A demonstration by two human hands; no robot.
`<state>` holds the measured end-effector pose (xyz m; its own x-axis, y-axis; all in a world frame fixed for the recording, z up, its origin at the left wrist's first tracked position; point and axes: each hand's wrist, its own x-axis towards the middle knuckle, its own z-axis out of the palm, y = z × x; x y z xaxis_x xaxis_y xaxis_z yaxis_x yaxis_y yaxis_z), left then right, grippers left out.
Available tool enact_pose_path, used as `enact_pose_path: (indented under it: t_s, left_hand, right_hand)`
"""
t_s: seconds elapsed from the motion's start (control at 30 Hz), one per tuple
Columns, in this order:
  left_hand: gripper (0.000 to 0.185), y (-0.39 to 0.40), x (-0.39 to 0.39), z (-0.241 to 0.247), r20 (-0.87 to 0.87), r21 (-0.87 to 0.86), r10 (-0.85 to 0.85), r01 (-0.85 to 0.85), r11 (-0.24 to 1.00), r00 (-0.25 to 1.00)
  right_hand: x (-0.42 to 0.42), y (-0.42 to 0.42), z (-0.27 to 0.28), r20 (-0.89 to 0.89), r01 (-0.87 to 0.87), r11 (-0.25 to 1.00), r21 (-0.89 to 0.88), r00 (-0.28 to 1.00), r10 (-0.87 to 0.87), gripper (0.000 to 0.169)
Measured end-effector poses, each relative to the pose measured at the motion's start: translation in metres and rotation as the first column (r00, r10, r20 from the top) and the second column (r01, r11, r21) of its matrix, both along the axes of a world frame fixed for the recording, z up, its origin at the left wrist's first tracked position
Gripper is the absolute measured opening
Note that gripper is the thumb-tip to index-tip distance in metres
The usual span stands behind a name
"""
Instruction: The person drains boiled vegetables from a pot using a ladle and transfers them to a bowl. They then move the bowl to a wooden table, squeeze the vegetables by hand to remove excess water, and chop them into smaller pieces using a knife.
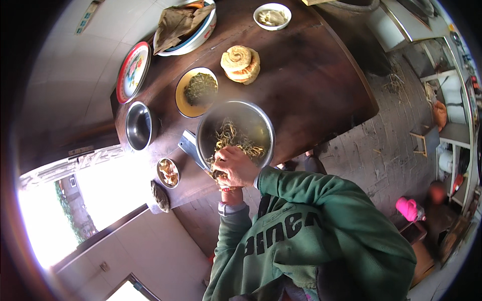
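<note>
My right hand (240, 166) is closed over a wad of wet, stringy dark-and-yellow vegetable strands (217, 174). Beneath it, mostly covered, my left hand (224, 182) cups the same wad from below; a red bracelet circles that wrist. Both are at the near rim of a large stainless steel basin (273, 132) with liquid in it. More loose strands (227, 132) lie in the basin, reaching up to my fingers. Against the basin's left side rests a cleaver (191, 146), its handle partly hidden near my hands.
Left of the basin are a metal bowl (138, 126) and a small bowl of cut pieces (168, 172). Beyond it stand a yellow enamel bowl of chopped greens (200, 88), stacked flatbreads (241, 64) and a white bowl (272, 17). A floral enamel tray (133, 72) leans against the wall.
</note>
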<state>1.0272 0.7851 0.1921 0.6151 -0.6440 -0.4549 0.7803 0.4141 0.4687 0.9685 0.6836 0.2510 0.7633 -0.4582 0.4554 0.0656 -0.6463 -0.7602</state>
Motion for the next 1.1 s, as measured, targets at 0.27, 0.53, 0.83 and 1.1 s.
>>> enact_pose_path:
  t_s: [0.27,0.53,0.83,1.1]
  left_hand:
    - [0.044,-0.016,0.023,-0.011,0.017,0.049,-0.145,0.144,0.988,0.989]
    - [0.044,-0.019,0.033,-0.014,-0.026,0.008,-0.181,0.182,0.983,0.983]
    - [0.044,-0.024,0.026,-0.008,-0.079,-0.028,-0.159,0.158,0.987,0.984]
    - [0.044,-0.053,-0.006,0.010,-0.129,-0.074,-0.206,0.198,0.977,0.970]
  right_hand:
    - [0.015,0.003,-0.011,0.069,0.097,0.995,-0.013,0.993,-0.096,0.026]
    - [0.026,0.003,-0.015,-0.017,0.075,0.997,-0.002,0.997,-0.075,0.025]
    - [0.026,-0.001,-0.019,-0.032,0.014,1.000,0.003,0.999,-0.014,0.026]
    - [-0.006,-0.037,-0.021,0.041,0.043,0.939,0.343,0.997,-0.060,0.014]
